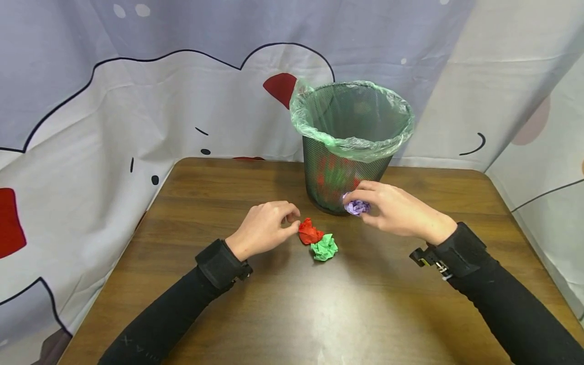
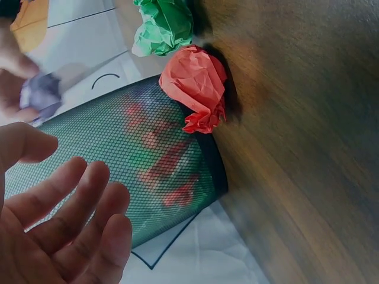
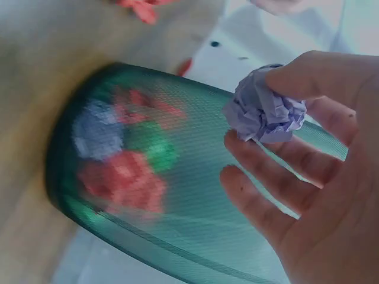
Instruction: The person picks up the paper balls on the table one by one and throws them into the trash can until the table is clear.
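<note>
My right hand (image 1: 390, 208) pinches a crumpled purple paper ball (image 3: 266, 106) between thumb and fingers, in front of the mesh wastebasket (image 1: 315, 177). My left hand (image 1: 264, 228) is over the table with loosely bent fingers and nothing in it; in the left wrist view its fingers (image 2: 83, 195) are apart from the paper. A crumpled red paper ball (image 1: 310, 232) lies just right of its fingertips. Touching that one is a crumpled green paper ball (image 1: 324, 247). Blurred red, green and bluish paper balls (image 3: 124, 183) show through the basket's mesh.
A green plastic bag (image 1: 356, 147) lines the basket and folds over its rim. The basket stands at the back of the wooden table (image 1: 292, 314). Behind it hangs a patterned curtain (image 1: 159, 106), with more cloth along the right side.
</note>
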{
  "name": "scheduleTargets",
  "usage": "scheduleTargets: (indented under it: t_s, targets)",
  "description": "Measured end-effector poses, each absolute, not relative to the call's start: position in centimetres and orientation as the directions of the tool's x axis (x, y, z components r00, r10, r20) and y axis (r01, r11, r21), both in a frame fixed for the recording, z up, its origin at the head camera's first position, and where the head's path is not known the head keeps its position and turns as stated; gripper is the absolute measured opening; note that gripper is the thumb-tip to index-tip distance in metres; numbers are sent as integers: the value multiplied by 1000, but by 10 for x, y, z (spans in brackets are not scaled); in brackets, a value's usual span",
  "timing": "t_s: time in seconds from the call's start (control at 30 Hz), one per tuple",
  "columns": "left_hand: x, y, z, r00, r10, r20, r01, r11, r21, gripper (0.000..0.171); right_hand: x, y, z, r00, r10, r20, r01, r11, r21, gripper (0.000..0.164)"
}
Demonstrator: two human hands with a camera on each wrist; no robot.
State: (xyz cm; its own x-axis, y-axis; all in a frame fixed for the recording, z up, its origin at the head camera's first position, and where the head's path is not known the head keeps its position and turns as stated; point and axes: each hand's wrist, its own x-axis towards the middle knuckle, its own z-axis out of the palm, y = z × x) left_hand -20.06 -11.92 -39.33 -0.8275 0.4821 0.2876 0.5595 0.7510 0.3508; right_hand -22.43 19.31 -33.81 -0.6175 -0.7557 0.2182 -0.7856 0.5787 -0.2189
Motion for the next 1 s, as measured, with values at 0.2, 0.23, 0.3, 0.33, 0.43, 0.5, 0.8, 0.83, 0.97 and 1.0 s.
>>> scheduleTargets:
  t_s: [0.2,0.23,0.3,0.33,0.43,0.5,0.8,0.83,0.97,1.0]
  targets:
    - [-200,-119,-395,-825,489,284,563,751,345,16,-222,201,-303,-582,-773,253,-811,529,-250,41]
    - [-200,-119,-395,-825,489,284,564,752,342,15,-221,201,-297,-574,-777,258,-817,521,-248,42]
    - [-200,-119,-395,-824,491,283,564,753,339,15,-220,203,-287,-556,-786,270,-830,504,-239,43]
    - [-200,-119,-396,-824,491,283,565,753,338,15,-219,203,-281,-546,-790,280,-837,496,-232,44]
    - [-200,-118,-397,-822,494,283,567,751,338,16,-219,204,-265,-508,-793,335,-861,464,-207,45]
    - [-200,-118,-397,-822,495,281,568,750,339,16,-218,204,-253,-483,-789,378,-875,442,-196,46]
    - [-199,-120,-399,-825,494,275,564,754,337,15,-225,202,-208,-465,-736,491,-879,451,-157,48]
    - [-199,-120,-399,-825,495,273,564,754,337,15,-226,203,-204,-473,-729,495,-873,464,-151,48]
    - [-199,-120,-400,-826,496,268,563,753,340,15,-234,204,-190,-509,-699,503,-844,521,-129,48]
    - [-199,-120,-401,-826,497,266,563,752,343,14,-236,205,-187,-520,-693,500,-834,537,-123,47]
